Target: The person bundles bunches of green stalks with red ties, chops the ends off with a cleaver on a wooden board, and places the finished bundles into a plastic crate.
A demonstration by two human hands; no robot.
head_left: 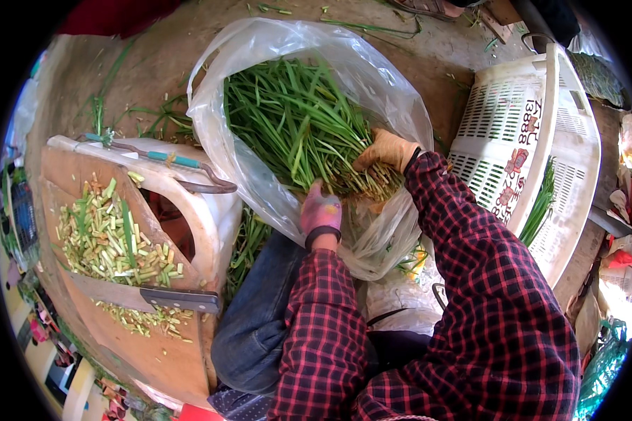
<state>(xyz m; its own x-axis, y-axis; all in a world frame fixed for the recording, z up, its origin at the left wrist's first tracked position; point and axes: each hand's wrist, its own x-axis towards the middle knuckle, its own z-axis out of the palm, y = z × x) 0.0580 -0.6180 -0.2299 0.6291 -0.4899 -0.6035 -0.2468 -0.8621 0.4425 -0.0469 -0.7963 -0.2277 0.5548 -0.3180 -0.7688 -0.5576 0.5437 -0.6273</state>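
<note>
A large bunch of green chives [295, 130] lies in a wide clear plastic bag [260, 38], leaves toward the far left and pale brownish stem ends toward me. My right hand [385, 151], in a tan glove, is closed over the stems at the right side. At the near edge of the bunch, my left hand [321, 210] wears a pink and grey glove and grips the stems with its thumb on top. Its other fingers are mostly hidden. Below the hands, the bag's near side [376, 242] hangs crumpled over my lap.
On my left, a wooden board [130, 358] holds chopped stem pieces [105, 238] and a cleaver [179, 299] with a dark handle. A metal bar with teal wrapping [182, 161] crosses the white container beside it. On the right stands a white slotted crate [502, 119] with chives inside.
</note>
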